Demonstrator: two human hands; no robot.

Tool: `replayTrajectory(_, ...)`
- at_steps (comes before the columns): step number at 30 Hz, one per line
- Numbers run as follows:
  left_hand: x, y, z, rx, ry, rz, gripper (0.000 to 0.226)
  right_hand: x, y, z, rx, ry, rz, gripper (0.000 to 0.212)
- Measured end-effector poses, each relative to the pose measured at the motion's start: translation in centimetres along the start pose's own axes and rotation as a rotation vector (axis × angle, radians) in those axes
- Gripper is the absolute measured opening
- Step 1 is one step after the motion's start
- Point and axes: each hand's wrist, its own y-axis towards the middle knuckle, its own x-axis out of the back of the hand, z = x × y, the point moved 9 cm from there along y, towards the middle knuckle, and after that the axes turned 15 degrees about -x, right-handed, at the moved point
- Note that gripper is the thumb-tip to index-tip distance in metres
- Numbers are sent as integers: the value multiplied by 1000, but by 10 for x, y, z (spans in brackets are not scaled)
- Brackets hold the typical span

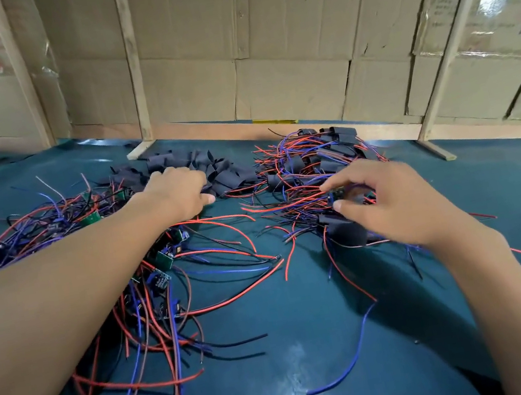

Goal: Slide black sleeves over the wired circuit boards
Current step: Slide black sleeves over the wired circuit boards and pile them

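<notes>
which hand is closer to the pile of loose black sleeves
Left. The left hand rests on the pile of loose black sleeves; the right hand is off to its right.

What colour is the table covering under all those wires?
Dark teal-blue table covering, seen in the head view.

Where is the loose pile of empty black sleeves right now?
In the head view, the pile of black sleeves lies at the table's far middle, near the cardboard wall, between the bare boards and the sleeved heap, under the left hand.
</notes>
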Motion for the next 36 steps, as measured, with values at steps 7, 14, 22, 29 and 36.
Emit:
replayTrajectory(7, 6, 4, 0, -57, 49, -35, 38, 4, 5, -24, -144, 45, -38, 32)
replayTrajectory(14, -9, 13, 4, 140, -333, -62, 56, -7, 9, -21, -93, 77, -60, 45)
replayTrajectory(22, 2, 20, 14, 214, -420, -69, 43, -15, 8, -15, -111, 88, -19, 19)
replayTrajectory(29, 41, -8, 5, 161, -1004, -604, 57, -13, 9, -8, -55, 7, -163, 32)
replayTrajectory(36, 13, -39, -64, -1, -2360, -458, 43, 5, -2, 5, -8, 216, -401, 28)
